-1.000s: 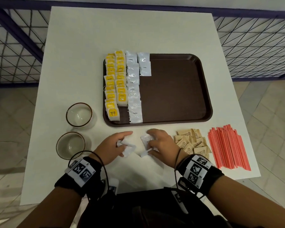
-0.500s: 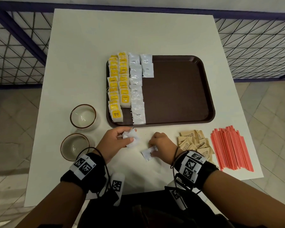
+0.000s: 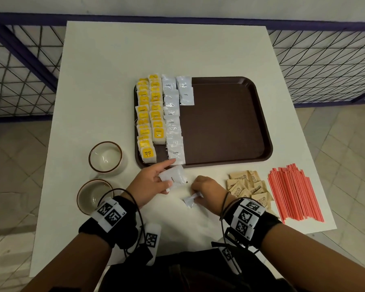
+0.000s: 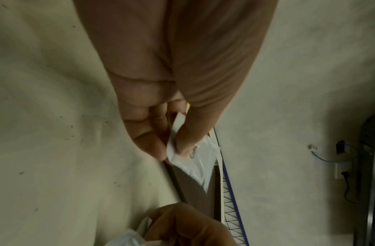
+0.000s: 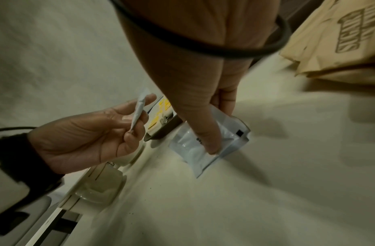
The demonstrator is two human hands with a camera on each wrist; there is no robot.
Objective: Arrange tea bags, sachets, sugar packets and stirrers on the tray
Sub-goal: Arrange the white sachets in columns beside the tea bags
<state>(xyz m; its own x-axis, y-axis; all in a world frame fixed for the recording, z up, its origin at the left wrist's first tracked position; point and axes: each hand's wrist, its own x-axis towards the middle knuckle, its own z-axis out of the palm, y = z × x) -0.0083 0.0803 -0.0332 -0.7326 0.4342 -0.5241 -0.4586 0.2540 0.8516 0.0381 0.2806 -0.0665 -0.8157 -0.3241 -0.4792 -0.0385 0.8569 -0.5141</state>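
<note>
Closest to the camera, just in front of the dark brown rectangular plastic tray (image 3: 226,121), both hands are busy with white foil coffee sachets. The right hand (image 3: 207,192) has its thumb and fingers pinched on one crinkly white sachet (image 3: 191,200) that looks like it's lying on or barely above the white table (image 3: 105,81) on the tray's near side. The left hand (image 3: 150,182) pinches a second white sachet (image 3: 173,178) between thumb and fingertips, lifted and almost at the tray's near rim. Off the tray's near right corner sit a loose heap of brown paper sugar packets (image 3: 247,186) and a bundle of thin red plastic stirrers (image 3: 293,192), none loaded yet. Left of the tray are two clear glass cups with brown rims (image 3: 105,156). On the tray itself, the left side has two columns of yellow-tagged tea bags (image 3: 150,114), then a full column of white sachets (image 3: 173,121) and only a couple starting the next one at the far end. My guess at the risk: that full column overlaps like shingles, so a hand carrying a slippery sachet over it could nudge the row crooked, and a light pinch on foil could let it drop short.
</note>
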